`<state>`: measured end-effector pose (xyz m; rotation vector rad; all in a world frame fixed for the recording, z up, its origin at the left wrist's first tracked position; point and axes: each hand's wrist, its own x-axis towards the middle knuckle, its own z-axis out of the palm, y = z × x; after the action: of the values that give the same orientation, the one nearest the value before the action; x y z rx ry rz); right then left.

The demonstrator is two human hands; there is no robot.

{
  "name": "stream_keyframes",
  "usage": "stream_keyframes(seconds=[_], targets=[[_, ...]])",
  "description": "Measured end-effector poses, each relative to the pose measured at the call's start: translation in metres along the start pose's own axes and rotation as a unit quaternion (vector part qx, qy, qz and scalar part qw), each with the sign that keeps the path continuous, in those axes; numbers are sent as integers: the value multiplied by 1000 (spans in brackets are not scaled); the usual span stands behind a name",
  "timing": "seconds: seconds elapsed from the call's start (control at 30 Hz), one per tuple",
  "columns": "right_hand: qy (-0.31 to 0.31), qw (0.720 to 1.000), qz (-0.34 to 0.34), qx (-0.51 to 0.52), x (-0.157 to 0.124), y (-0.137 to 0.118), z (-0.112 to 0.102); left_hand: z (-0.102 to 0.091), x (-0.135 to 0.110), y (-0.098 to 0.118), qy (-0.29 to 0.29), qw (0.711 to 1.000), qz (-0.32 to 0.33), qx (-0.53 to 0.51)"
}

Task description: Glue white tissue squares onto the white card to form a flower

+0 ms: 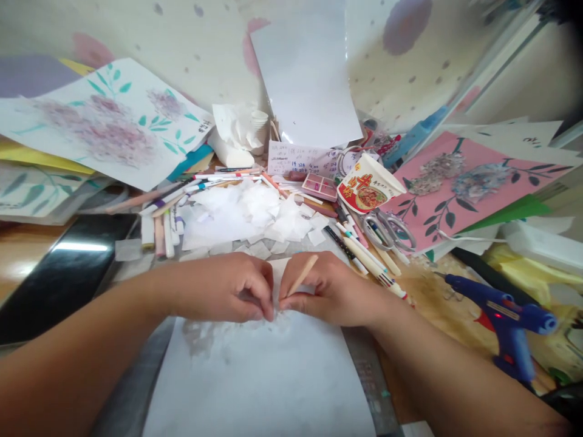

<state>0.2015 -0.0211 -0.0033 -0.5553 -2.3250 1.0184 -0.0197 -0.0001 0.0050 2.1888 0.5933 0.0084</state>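
Note:
A large white sheet of paper (259, 376) lies in front of me, with a greyish wet-looking patch (198, 337) near its upper left. My right hand (334, 291) is closed around a short wooden stick (304, 276), its lower end down near the sheet. Close beside it, my left hand (228, 288) has thumb and fingertips pinched together at the paper. Whatever those fingers hold, if anything, is too small to make out. Small whitish bits show around the fingertips. Just beyond both hands is a pile of thin white paper squares (255, 209).
Markers (166, 227) and pens surround the pile. A paper cup (368, 185), scissors (389, 229) and a pink paint palette (319, 186) stand behind. At right lies a blue glue gun (505, 318) with a red light; at left, a black tablet-like slab (68, 273). Flower pictures (113, 121) lean on both sides.

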Motion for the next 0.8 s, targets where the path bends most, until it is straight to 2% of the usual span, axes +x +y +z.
stream_keyframes(seconds=[0.1, 0.17, 0.2, 0.27, 0.33, 0.37, 0.43, 0.57, 0.8], targets=[[2, 999, -13, -31, 2, -3, 4, 0, 1, -2, -6, 1000, 2, 0], [9, 1000, 8, 1, 1, -3, 1, 0, 1, -2, -7, 1000, 5, 1], [32, 998, 31, 33, 0, -2, -3, 0, 1, -3, -7, 1000, 5, 3], [139, 983, 79, 89, -3, 3, -15, 0, 1, -2, -8, 1000, 4, 9], [284, 948, 117, 88, -8, 11, -31, 0, 0, 1, -2, 1000, -7, 18], [337, 930, 131, 67, -10, 16, -39, 0, 0, 2, 4, 1000, -15, 22], [378, 912, 157, 18, -14, 28, -53, 1, -2, 5, 24, 999, -31, 27], [338, 916, 207, -57, -16, 47, -60, 2, -3, 9, 30, 998, -53, 22], [234, 930, 255, -124, -10, 54, -41, 2, -1, 8, 1, 998, -51, 31]])
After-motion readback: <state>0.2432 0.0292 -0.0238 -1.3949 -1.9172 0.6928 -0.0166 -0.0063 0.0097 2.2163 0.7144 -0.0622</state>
